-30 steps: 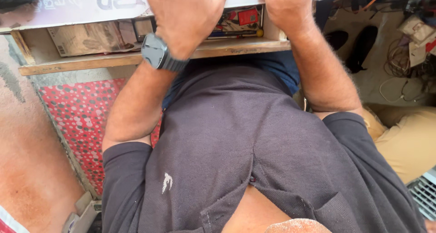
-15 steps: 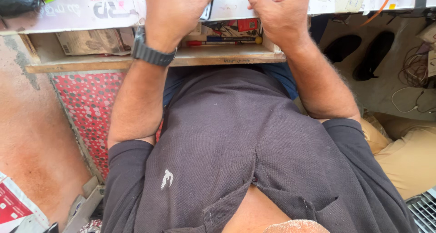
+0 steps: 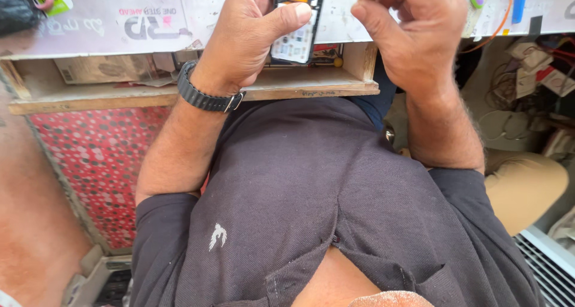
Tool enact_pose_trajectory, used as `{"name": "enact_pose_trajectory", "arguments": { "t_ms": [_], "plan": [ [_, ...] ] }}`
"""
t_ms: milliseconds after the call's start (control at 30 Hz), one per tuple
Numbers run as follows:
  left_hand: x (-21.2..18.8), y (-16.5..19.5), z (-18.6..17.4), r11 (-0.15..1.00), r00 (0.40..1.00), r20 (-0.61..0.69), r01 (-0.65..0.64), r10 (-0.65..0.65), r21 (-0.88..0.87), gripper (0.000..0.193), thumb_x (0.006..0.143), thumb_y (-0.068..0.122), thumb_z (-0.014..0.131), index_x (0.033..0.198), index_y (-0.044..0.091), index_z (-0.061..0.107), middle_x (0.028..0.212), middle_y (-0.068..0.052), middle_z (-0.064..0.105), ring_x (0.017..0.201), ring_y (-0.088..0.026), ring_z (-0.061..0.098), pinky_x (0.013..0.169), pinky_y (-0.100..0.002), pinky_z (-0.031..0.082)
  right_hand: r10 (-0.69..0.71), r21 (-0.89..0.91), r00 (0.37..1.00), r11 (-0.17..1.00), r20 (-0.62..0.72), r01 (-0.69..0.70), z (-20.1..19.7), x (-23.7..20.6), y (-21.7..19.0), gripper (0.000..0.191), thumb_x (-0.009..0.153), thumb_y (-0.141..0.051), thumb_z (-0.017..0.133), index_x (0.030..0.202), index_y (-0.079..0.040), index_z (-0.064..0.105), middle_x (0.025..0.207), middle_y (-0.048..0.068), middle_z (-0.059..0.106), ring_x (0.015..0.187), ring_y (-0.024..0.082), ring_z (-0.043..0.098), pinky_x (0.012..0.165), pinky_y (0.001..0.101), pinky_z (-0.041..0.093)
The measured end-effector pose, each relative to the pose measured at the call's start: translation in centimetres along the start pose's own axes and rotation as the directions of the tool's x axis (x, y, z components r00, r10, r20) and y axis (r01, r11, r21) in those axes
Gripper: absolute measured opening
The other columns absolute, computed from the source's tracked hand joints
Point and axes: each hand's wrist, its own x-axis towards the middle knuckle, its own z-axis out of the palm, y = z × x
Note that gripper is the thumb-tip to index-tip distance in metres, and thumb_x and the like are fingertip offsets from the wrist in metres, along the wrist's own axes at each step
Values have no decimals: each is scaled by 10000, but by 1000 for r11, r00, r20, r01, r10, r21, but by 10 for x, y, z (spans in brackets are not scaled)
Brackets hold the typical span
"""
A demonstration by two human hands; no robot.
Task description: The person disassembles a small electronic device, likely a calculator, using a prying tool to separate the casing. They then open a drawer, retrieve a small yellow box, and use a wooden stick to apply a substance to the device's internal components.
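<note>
My left hand (image 3: 245, 37), with a black wristwatch (image 3: 203, 94), is shut on a small opened phone (image 3: 293, 40). The thumb presses across its face, and circuit parts show below the thumb. The phone's upper end is cut off by the frame's top edge. My right hand (image 3: 413, 31) is raised just right of the phone, not touching it. Its fingers are curled and the thumb tip is pinched against the forefinger; nothing visible shows between them. Both hands hover over the white worktop's (image 3: 150, 19) near edge, above my dark shirt.
A wooden shelf (image 3: 120, 97) under the worktop holds a cardboard box (image 3: 102, 67) and papers. A red dotted panel (image 3: 102, 163) stands at the left. Tangled cables and chargers (image 3: 527, 73) lie at the right, beside a tan trouser leg (image 3: 527, 181). A black bag (image 3: 18, 7) sits top left.
Both hands have come lower and closer together in view. The phone in my left hand now shows, and my right hand has curled into a pinch beside it.
</note>
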Motion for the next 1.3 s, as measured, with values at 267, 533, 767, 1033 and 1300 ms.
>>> {"name": "enact_pose_trajectory", "arguments": {
  "t_ms": [267,533,767,1033,1300],
  "plan": [
    [0,-1,2,997,997,-15,74,-75,-32,171,1022,-29,574,1166,-107,622,1085,-131,698,822,-204,746,668,-345,661,-138,-307,975,933,176,188,1,10,-29,195,1031,162,719,1139,2,694,997,97,642,877,203,636,741,316,492],
    [0,-9,1,990,1000,26,-8,5,143,120,1088,-16,527,1148,-72,615,1030,-100,703,849,-151,735,715,-299,671,-216,-380,955,882,204,280,5,19,-23,213,1005,159,668,1157,10,676,988,109,658,881,221,674,760,323,517],
    [0,-14,-2,973,998,45,-49,40,227,148,1127,10,526,1162,-73,643,1035,-99,719,838,-124,717,734,-280,645,12,-177,986,984,167,18,1,12,-4,100,1057,122,693,1070,46,630,994,86,689,862,140,676,775,237,559],
    [0,-25,-3,961,996,45,-86,77,264,143,1129,6,549,1185,-80,648,1062,-86,714,858,-95,698,771,-273,625,31,-48,989,999,147,-24,0,9,19,102,1050,114,703,1115,48,658,1048,89,695,945,138,693,813,244,572],
    [0,-32,-7,948,993,50,-118,108,296,137,1139,13,549,1202,-83,624,1091,-90,710,923,-106,705,792,-277,642,28,-181,989,984,145,-1,-1,12,16,107,1069,96,772,1081,45,678,1051,93,702,950,144,696,799,255,570]
  ]
}}
